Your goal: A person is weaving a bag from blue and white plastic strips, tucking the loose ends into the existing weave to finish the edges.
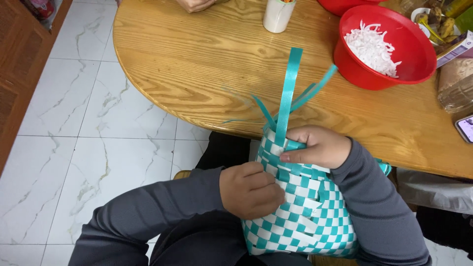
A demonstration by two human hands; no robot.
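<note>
Left hand: left hand (252, 189), curled into a loose fist, knuckles pressed against the side of the teal-and-white checkered woven strap basket (310, 221); grey sleeve behind it.
Right hand: right hand (318, 147), at 1 o'clock from the left, fingers closed over the basket's upper rim, pinching a strap there.
Basket: rests in the person's lap, just off the table edge, between the two forearms.
Loose straps: flat teal plastic strips (289, 93) rise unwoven from the rim at 12 o'clock, one broad and upright, thinner ones fanning toward 1 and 10 o'clock.
Table: rounded pale wooden table (207, 59), beyond the basket at 12 o'clock.
Bowl: red round plastic bowl (362, 74) holding white shreds (372, 47), at 1 o'clock on the table.
Cup: white cylindrical cup (277, 15), at 12 o'clock, far side.
Other person: a hand (194, 4) at the table's far edge, 11 o'clock.
Floor: white marbled tile floor (88, 133), at 9 o'clock.
</note>
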